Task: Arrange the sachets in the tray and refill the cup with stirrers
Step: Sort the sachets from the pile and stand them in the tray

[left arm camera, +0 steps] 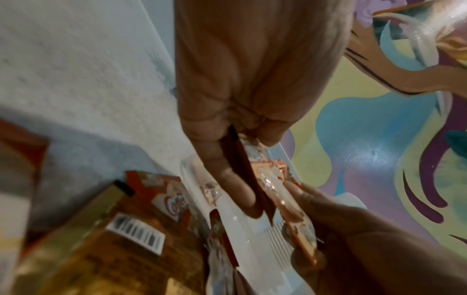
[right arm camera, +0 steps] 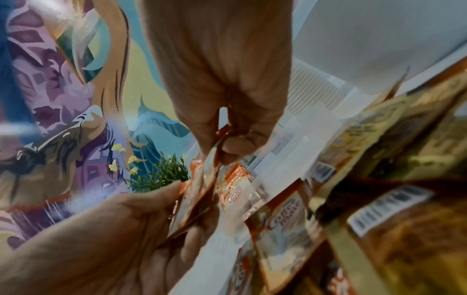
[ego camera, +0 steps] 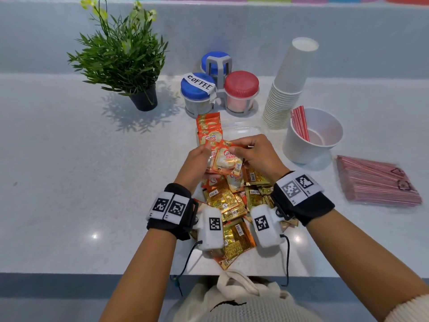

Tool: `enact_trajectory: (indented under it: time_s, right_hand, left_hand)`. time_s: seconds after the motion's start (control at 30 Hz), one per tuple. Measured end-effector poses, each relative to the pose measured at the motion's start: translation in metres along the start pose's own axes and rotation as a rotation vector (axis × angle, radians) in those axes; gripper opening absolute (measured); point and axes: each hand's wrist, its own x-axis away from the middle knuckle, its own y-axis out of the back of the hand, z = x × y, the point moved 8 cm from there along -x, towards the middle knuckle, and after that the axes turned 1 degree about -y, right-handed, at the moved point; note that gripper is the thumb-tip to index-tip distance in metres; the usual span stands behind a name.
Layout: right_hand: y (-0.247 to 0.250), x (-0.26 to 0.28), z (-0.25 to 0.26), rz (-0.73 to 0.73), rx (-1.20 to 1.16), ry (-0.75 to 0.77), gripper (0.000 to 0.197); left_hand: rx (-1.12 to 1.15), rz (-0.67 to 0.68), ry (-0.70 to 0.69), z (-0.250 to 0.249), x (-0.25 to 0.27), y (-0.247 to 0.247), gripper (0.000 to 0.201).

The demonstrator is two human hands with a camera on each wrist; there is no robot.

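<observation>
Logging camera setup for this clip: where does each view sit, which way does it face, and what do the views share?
Head: worn high, faces forward and down at the counter; shows both forearms, left hand and right hand.
Left wrist: looks along the left hand toward the tray; the right hand enters below.
Right wrist: looks along the right hand; the left hand enters below.
Shared: all three show the orange sachet that both hands pinch.
</observation>
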Motion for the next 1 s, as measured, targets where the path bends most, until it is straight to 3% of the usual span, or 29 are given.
enact_trajectory:
  time_s: [0.13,0.2,0.3,0.4,0.53,0.73,0.83,0.9,1.0]
  right_hand:
    - [0.001,-0.002,0.003,-0.051,0.082,0.04,0.018]
    - [0.0,-0.003,0.004,-0.062,0.089,0.045,0.017]
    - [0.001,-0.005,-0.005,-0.073,0.037,-0.033,0.016]
    - [-0.002,-0.006,-0.009,-0.037,-0.029,-0.1,0.021]
    - [-0.006,-0.009,0.0,-0.03,-0.077,-0.074,0.024]
    - [-0.006,-0.023,0.015,0.01,-0.189,-0.067,0.021]
    - [-0.009,-0.03,0.028,0.058,-0.107,-0.021,0.012]
    - [-0.004,-0.039,0.033,0.021,-0.036,-0.001,0.015]
    - [0.002,-0.051,0.035,-0.023,0.055,0.018,0.019]
  left_hand:
    - [-0.045,0.072,-0.005,0.004,0.0,-0.01,0.028]
    - [-0.055,0.049,-0.021,0.005,-0.002,-0.007,0.034]
    - [-0.064,-0.031,-0.052,0.003,-0.007,0.004,0.035]
    - [-0.074,-0.012,-0.064,0.0,-0.009,0.003,0.035]
    - [-0.108,0.044,-0.09,-0.004,-0.012,-0.007,0.034]
    - [-0.092,-0.022,-0.223,-0.031,-0.024,0.002,0.038]
    - [-0.1,0.027,-0.246,-0.045,-0.032,0.0,0.042]
    - [-0.185,0.036,-0.217,-0.049,-0.038,0.002,0.042]
    - [-0.347,-0.087,-0.187,-0.05,-0.048,0.019,0.031]
